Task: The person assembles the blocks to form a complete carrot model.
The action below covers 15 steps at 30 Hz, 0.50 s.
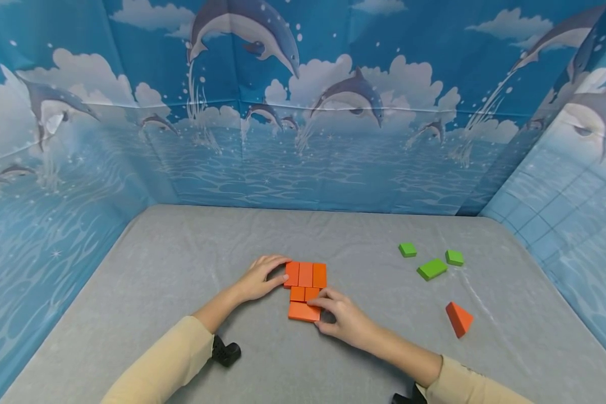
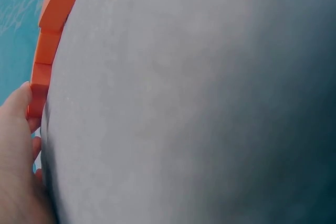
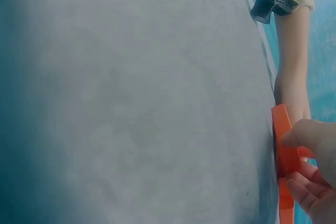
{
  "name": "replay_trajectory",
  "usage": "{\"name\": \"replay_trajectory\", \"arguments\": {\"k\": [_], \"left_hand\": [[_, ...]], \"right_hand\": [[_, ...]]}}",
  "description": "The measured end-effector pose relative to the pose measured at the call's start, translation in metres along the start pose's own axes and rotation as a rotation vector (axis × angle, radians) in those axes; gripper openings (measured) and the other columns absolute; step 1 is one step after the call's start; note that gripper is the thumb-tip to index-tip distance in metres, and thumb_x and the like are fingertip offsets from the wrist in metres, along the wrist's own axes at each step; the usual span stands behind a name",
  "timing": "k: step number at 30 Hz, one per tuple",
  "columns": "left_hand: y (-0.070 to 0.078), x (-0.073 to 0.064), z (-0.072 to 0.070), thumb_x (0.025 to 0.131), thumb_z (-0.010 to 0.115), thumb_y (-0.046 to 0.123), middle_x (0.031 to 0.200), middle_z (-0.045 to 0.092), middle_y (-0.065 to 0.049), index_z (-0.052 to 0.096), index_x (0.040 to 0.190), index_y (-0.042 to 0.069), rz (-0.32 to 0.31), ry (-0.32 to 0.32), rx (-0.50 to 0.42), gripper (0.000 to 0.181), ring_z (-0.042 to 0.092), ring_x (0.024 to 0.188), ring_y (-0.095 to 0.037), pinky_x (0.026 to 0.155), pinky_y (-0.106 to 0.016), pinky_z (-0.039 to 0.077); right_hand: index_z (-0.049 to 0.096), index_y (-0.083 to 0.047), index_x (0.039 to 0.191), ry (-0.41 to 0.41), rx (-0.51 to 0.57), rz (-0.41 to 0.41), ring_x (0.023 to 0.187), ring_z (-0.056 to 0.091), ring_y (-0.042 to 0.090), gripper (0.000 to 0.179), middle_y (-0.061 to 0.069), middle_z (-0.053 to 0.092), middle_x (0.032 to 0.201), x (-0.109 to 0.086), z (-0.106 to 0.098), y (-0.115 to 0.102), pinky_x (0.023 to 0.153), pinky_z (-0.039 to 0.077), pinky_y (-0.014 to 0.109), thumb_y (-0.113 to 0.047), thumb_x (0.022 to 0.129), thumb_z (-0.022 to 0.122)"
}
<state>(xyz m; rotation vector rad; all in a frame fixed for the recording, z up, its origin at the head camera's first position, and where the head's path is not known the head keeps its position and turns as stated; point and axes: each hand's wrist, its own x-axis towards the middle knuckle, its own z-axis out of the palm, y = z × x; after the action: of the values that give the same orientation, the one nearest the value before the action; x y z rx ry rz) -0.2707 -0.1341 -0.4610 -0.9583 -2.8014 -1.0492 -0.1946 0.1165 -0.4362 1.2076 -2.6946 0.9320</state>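
Observation:
Several orange blocks lie flat together in the head view. Three upright rectangles [image 1: 305, 275] form the back row, two small blocks [image 1: 297, 293] sit in the middle, and a wider block [image 1: 303, 311] lies in front. My left hand [image 1: 258, 279] holds the back row's left end, thumb at its side and index finger at the back corner. From the right, my right hand [image 1: 347, 318] pinches the right end of the front block, thumb on the near edge, fingers over the far side. The right wrist view shows this thumb [image 3: 304, 134] against the orange block [image 3: 282, 121].
To the right lie three green blocks, the largest one [image 1: 432, 269] nearest me. An orange triangular block [image 1: 458, 320] is closer to the front right. Grey cloth [image 1: 207, 241] covers the table, with a dolphin-print curtain [image 1: 303, 157] around it.

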Motion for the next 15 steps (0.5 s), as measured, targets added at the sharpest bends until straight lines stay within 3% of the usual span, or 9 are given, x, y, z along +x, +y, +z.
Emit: {"name": "replay_trajectory", "arguments": {"k": [15], "left_hand": [[0.0007,-0.0004,0.0001,0.093,0.052,0.029,0.135,0.046,-0.009,0.048,0.133,0.011,-0.001,0.004,-0.007,0.044,0.035,0.126,-0.029,0.102,-0.052,0.024]], "right_hand": [[0.068,-0.009,0.102,0.062,-0.117,-0.081,0.075,0.048,0.007,0.025,-0.002,0.052,0.095,-0.001,0.0039,-0.0002,0.065,0.045,0.019,-0.008,0.078,0.07]]}}
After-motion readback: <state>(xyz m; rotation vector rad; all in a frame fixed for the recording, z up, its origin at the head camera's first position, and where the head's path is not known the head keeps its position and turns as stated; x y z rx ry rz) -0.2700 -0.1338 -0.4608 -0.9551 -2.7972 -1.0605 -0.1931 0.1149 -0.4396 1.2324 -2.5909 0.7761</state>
